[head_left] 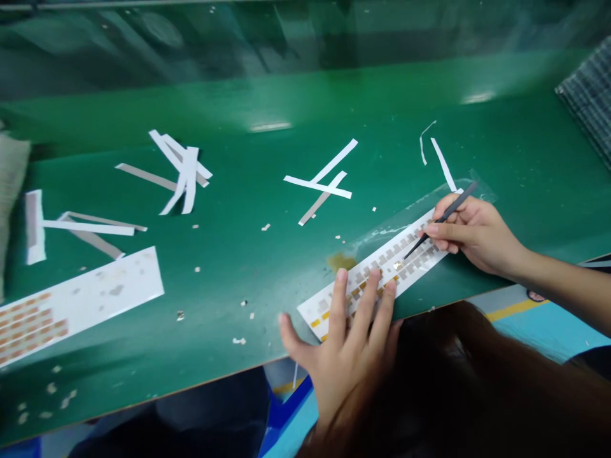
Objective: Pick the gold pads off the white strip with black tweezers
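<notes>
A long white sheet point(415, 251) with rows of small grey and golden squares lies slanted near the table's front edge, partly under clear film point(405, 219). My left hand point(346, 346) lies flat on the sheet's near end, fingers spread and pressing it down. My right hand point(470, 232) pinches dark tweezers point(442, 219), whose tip touches the squares around the middle of the sheet.
The green table point(248, 267) carries loose white and grey paper strips point(184, 172) at the back left and strips point(322, 181) in the middle. Another white sheet point(76, 305) with squares lies at the front left. Small scraps dot the surface. Dark hair fills the lower right.
</notes>
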Demonstrator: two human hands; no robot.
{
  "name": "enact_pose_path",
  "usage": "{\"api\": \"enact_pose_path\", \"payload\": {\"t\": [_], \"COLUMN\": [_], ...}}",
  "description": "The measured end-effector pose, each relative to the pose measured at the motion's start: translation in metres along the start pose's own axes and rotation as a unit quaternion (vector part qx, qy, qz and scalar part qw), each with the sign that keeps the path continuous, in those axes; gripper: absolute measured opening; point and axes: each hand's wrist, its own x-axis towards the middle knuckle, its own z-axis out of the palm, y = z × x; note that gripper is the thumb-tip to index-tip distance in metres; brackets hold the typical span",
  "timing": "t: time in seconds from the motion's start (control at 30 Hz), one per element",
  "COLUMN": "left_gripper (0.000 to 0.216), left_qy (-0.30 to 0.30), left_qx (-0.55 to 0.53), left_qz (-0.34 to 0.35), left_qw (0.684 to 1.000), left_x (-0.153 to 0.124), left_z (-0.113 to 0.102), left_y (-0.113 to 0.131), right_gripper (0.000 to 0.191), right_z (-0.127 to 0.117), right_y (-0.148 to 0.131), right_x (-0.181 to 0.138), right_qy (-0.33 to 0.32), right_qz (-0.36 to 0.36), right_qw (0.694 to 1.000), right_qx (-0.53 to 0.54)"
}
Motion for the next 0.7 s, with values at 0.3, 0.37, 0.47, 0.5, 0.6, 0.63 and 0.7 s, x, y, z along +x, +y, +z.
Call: {"api": "enact_pose_path", "payload": {"t": [0.3,0.37,0.47,0.5,0.6,0.63,0.7], "left_gripper": [0.042,0.040,0.033,0.035,0.057,0.062,0.062], "left_qy": [-0.038,-0.037,-0.033,-0.029,-0.005,0.001,0.001], "left_qx": [0.034,0.012,-0.033,-0.034,0.013,0.031,0.048], "left_qz": [0.058,0.038,0.015,0.012,-0.003,-0.010,-0.017], "left_qw": [0.997,0.999,0.999,0.999,1.000,0.999,0.999], "left_x": [0.003,0.001,0.000,0.000,0.000,0.000,0.001], "left_z": [-0.008,-0.003,0.007,0.011,0.017,0.018,0.018], "left_y": [-0.002,0.000,0.004,0.006,0.010,0.011,0.012], "right_gripper": [0.029,0.029,0.028,0.027,0.024,0.024,0.024], "right_z": [-0.002,-0.001,-0.002,-0.002,-0.001,0.000,0.001], "right_y": [0.003,0.003,0.002,0.002,0.000,0.000,0.001], "right_x": [0.006,0.006,0.003,0.001,-0.004,-0.005,-0.005], "right_qy": [-0.046,-0.050,-0.054,-0.050,-0.030,-0.027,-0.029], "right_qz": [0.050,0.064,0.054,0.042,0.001,-0.010,-0.018], "right_qw": [0.998,0.997,0.997,0.998,0.999,0.999,0.999], "right_qx": [0.009,0.006,0.015,0.021,0.034,0.034,0.030]}}
